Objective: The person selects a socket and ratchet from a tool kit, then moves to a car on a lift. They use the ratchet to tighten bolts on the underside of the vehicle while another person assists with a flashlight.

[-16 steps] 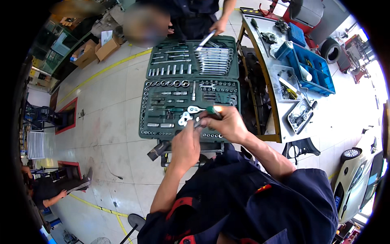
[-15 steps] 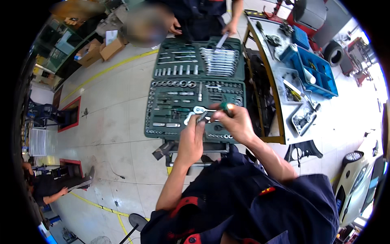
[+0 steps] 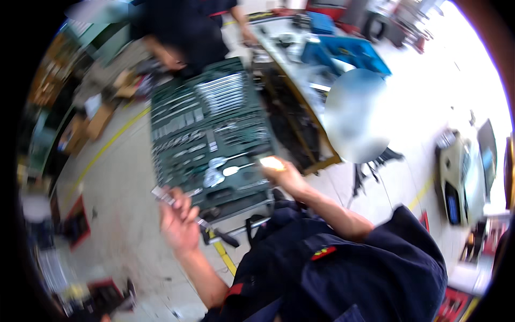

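My left hand (image 3: 179, 220) is closed around a slim silver metal tool (image 3: 163, 196) at the lower-left corner of the open green socket set case (image 3: 166, 129). My right hand (image 3: 287, 177) is curled at the case's lower-right corner, with a bright glare at its fingers that hides what it holds. Rows of silver wrenches (image 3: 221, 92) lie in the case's upper part, above sockets and small tools. Two ratchets (image 3: 215, 174) lie low in the middle. The picture is smeared by motion.
A co-worker (image 3: 182, 27) in dark clothing stands beyond the case. At right, a bench (image 3: 332, 153) carries blue bins (image 3: 348, 48), partly hidden by a pale blur. Boxes (image 3: 99, 121) lie at left, a car (image 3: 453, 177) at far right, yellow floor lines (image 3: 86, 166) around.
My view has swung, so the case appears turned and further left. My hands have moved apart, the left with the metal tool. The co-worker's hands have shifted.
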Motion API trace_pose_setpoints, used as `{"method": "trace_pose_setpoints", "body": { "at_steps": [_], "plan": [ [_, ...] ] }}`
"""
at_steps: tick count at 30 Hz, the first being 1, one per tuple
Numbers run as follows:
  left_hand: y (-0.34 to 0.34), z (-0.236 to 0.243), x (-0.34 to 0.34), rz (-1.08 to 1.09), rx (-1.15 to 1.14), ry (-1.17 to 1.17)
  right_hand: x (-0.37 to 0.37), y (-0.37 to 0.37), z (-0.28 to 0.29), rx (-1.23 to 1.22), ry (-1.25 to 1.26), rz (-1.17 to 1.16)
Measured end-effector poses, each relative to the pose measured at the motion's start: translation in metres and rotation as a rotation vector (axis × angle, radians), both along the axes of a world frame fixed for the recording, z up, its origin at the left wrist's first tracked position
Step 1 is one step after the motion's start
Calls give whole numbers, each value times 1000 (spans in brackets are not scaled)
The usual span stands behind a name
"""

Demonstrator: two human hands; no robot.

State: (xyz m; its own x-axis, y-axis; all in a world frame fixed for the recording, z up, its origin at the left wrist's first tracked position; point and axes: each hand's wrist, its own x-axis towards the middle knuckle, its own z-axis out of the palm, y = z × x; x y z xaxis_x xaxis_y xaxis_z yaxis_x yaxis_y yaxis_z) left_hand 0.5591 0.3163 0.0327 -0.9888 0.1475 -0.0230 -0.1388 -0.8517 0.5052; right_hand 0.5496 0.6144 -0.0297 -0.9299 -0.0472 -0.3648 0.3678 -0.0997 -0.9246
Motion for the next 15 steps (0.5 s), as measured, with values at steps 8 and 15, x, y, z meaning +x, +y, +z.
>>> {"method": "trace_pose_setpoints", "body": {
  "at_steps": [8,15],
  "plan": [
    [75,-3,-8,-6,-94,-76,16,54,-24,-34,-42,-39],
    [143,-10,-33,-77,-38,-193,15,139,-58,82,62,-326]
  ]
}}
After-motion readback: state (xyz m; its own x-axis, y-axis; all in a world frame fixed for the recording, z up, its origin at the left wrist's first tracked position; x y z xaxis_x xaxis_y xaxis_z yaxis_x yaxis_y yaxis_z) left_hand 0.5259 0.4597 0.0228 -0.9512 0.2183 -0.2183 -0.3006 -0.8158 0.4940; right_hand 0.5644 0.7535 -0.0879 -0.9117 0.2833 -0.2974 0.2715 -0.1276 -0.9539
